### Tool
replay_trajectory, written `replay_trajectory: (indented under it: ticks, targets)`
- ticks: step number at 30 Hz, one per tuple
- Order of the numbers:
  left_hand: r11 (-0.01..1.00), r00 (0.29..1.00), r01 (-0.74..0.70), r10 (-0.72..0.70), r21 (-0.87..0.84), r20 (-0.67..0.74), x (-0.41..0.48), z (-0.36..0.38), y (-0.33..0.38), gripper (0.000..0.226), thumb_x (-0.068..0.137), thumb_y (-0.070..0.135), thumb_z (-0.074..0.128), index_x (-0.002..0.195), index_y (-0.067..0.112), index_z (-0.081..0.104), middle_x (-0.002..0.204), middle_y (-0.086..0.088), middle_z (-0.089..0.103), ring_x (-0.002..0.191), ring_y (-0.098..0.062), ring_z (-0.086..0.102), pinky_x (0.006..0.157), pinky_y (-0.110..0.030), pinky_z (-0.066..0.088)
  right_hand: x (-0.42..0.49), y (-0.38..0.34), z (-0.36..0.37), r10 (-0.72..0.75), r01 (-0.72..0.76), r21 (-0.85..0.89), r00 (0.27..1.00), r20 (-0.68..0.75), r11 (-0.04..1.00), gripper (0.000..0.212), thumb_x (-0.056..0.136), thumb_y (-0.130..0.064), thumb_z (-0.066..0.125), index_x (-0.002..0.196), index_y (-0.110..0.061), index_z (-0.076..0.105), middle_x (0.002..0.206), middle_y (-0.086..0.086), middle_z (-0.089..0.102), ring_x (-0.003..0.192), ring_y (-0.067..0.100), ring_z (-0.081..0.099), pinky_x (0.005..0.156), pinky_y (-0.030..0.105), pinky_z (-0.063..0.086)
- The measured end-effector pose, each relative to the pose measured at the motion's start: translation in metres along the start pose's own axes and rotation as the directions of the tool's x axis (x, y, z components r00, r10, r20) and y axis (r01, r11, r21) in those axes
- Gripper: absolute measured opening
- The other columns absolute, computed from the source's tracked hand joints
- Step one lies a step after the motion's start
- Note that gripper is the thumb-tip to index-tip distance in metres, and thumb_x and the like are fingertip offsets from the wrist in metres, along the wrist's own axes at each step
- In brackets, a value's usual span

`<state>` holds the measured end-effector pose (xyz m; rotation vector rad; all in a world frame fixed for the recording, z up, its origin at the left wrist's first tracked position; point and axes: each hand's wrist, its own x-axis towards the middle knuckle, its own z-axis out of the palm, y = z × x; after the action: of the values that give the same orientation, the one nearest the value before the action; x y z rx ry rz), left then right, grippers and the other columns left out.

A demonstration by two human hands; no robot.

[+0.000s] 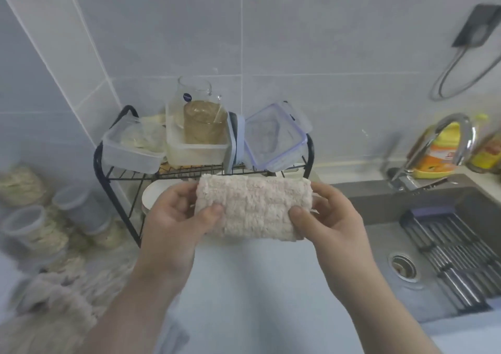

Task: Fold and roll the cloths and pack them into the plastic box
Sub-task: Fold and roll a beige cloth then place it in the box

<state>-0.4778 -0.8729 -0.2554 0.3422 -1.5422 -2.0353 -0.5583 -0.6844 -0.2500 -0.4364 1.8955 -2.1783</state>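
Observation:
A folded pale pink fluffy cloth (253,208) is held up in the air in front of a black wire rack. My left hand (173,218) grips its left end with the thumb on the front. Its right end is pinched by my right hand (329,218) in the same way. More fluffy beige cloths (51,310) lie in a heap on the counter at the lower left. Clear plastic boxes stand on the rack: one at the left (130,150), a taller one in the middle (195,145), and a blue-rimmed one tilted on its side at the right (273,139).
The black wire rack (108,169) stands against the tiled wall, with a glass jar (199,107) in the middle box and a white plate (154,196) below. A grey sink (406,234) with a chrome tap (444,142) and a drain rack (455,256) is at the right. Lidded jars (32,223) crowd the left counter.

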Motion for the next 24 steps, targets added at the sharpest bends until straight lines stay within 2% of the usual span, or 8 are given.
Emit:
replay_trajectory:
  ticks: [3,8,10,11,15,20,22,24]
  targets:
    - [0.998,0.998,-0.004,0.008,-0.070,0.060,0.002,0.013,0.021,0.043,0.047,0.022,0.078,0.089,0.022,0.070,0.093,-0.002,0.074,0.088,-0.016,0.070,0.068,-0.025,0.057,-0.014,-0.033,-0.005,-0.037,0.036,-0.013,0.998,-0.043,0.999,0.034,0.071,-0.014,0.068,0.103,-0.024,0.066,0.098,0.012,0.070,0.079,0.024,0.066,0.061,0.026,0.051]
    - [0.989,0.973,0.061,-0.029,-0.137,0.230,0.001,0.056,0.028,0.035,0.072,-0.012,0.067,0.090,0.019,0.065,0.080,0.005,0.073,0.076,-0.012,0.068,0.059,-0.020,0.056,-0.048,-0.066,-0.027,-0.121,0.097,-0.116,0.967,-0.225,0.989,0.032,0.081,0.006,0.068,0.106,-0.013,0.063,0.096,0.013,0.070,0.082,0.027,0.067,0.063,0.029,0.055]
    - [0.980,0.937,0.112,-0.048,-0.166,0.347,-0.003,0.082,0.024,0.036,0.061,0.009,0.081,0.091,0.018,0.063,0.080,0.004,0.074,0.075,-0.013,0.068,0.058,-0.020,0.056,-0.066,-0.075,-0.045,-0.146,0.099,-0.156,0.936,-0.322,0.983,0.033,0.077,-0.002,0.069,0.108,-0.012,0.062,0.097,0.012,0.070,0.086,0.031,0.067,0.067,0.034,0.057]
    - [0.974,0.914,0.141,-0.058,-0.178,0.402,-0.005,0.098,0.023,0.051,0.047,0.023,0.088,0.092,0.017,0.064,0.084,0.001,0.074,0.075,-0.013,0.069,0.059,-0.021,0.056,-0.078,-0.081,-0.056,-0.155,0.099,-0.167,0.916,-0.370,0.981,0.035,0.074,-0.007,0.068,0.108,-0.014,0.062,0.097,0.011,0.070,0.087,0.032,0.067,0.068,0.035,0.057]
    - [0.961,0.786,0.228,-0.086,-0.158,0.612,-0.029,0.170,0.004,0.073,0.027,0.036,0.094,0.091,0.017,0.067,0.090,-0.006,0.073,0.077,-0.013,0.069,0.065,-0.024,0.058,-0.129,-0.096,-0.110,-0.173,0.071,-0.199,0.812,-0.557,0.977,0.033,0.070,-0.012,0.067,0.101,-0.024,0.066,0.097,0.006,0.072,0.085,0.028,0.069,0.064,0.033,0.056]
    - [0.933,0.588,0.345,-0.134,-0.098,0.797,-0.102,0.275,-0.016,0.036,0.069,-0.012,0.065,0.094,0.014,0.064,0.082,-0.006,0.073,0.071,-0.014,0.069,0.057,-0.024,0.056,-0.210,-0.111,-0.189,-0.151,0.076,-0.136,0.672,-0.725,0.988,0.037,0.070,-0.013,0.069,0.104,-0.027,0.069,0.105,0.010,0.071,0.096,0.031,0.068,0.080,0.053,0.057]
    - [0.923,0.488,0.381,-0.145,-0.060,0.861,-0.136,0.317,-0.025,0.032,0.078,-0.017,0.054,0.097,0.007,0.061,0.077,-0.006,0.074,0.066,-0.014,0.070,0.053,-0.024,0.056,-0.244,-0.112,-0.225,-0.143,0.109,-0.095,0.663,-0.735,0.990,0.044,0.070,-0.013,0.072,0.113,-0.014,0.067,0.109,0.016,0.070,0.099,0.035,0.067,0.081,0.051,0.056]
    - [0.901,0.393,0.433,-0.169,-0.020,0.904,-0.169,0.361,-0.037,0.028,0.072,-0.007,0.066,0.097,0.004,0.061,0.077,-0.009,0.073,0.063,-0.016,0.069,0.049,-0.023,0.054,-0.275,-0.112,-0.262,-0.121,0.131,-0.046,0.657,-0.744,0.990,0.052,0.067,-0.017,0.076,0.117,-0.006,0.066,0.113,0.022,0.068,0.104,0.041,0.064,0.084,0.052,0.053]
